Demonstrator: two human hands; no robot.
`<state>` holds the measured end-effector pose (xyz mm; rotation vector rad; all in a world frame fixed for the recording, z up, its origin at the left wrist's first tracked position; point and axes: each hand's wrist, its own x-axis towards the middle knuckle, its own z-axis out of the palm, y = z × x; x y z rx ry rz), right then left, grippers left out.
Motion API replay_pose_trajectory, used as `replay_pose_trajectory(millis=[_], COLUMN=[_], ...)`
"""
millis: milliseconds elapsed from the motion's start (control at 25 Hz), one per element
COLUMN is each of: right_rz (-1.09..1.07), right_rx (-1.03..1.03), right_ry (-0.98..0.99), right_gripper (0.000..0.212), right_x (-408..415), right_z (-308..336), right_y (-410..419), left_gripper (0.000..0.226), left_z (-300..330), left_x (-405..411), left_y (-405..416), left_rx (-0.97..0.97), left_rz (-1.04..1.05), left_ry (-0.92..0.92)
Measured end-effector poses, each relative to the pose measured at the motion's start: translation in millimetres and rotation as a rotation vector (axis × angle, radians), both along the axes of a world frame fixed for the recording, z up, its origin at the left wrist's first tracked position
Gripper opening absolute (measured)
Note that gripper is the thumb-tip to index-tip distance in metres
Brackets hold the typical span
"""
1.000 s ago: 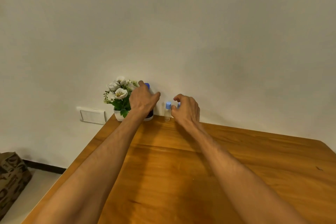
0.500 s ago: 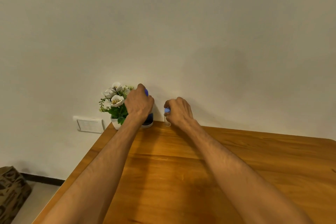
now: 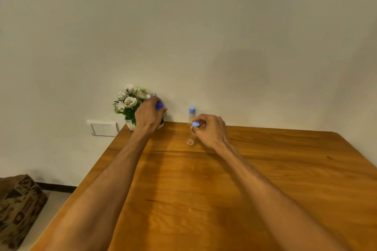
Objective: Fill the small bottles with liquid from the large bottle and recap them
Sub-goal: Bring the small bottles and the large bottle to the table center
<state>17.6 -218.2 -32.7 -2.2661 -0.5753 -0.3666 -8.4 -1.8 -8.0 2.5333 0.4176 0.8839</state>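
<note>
My left hand (image 3: 150, 117) grips the large bottle at the table's far edge, next to the wall. The hand hides most of that bottle; a blue cap (image 3: 159, 105) shows at my fingers and a clear tip pokes up just above them. My right hand (image 3: 212, 129) pinches a small clear bottle (image 3: 190, 140) near its blue cap (image 3: 195, 124), and the bottle tilts toward me with its base by the table. Behind it, a second small bottle (image 3: 191, 116) with a blue cap stands upright by the wall.
A white pot of white flowers (image 3: 129, 104) stands right beside my left hand at the table's (image 3: 265, 179) back left corner. A wall socket (image 3: 103, 128) is below it. A patterned bag (image 3: 18, 208) lies on the floor, left.
My right hand has drawn one small bottle away from the wall toward me, which uncovers the other small bottle. My left hand has stayed on the large bottle.
</note>
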Motion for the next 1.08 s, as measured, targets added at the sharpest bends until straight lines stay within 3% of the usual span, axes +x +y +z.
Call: replay_pose_trajectory(millis=[240,480,760,1080], right_rz=[-0.015,0.007,0.010,0.027], right_rx=[-0.001,-0.045,-0.051,-0.020], right_ry=[-0.016,-0.029,-0.039,-0.054], right_gripper=[0.023,0.025,0.027,0.029], right_x=[4,27,42,38], right_z=[3,4,-1,1], right_y=[5,34,46,45], left_gripper=[0.035,0.037,0.026,0.029], left_z=[5,15,3,15], left_x=[21,58,68,72], left_y=[19,30,36,25], left_rx=[0.017,0.058,-0.098,-0.015], left_rz=[0.049,0.052,0.119,0.106], left_ry=[-0.110,0.008,-0.110,-0.027])
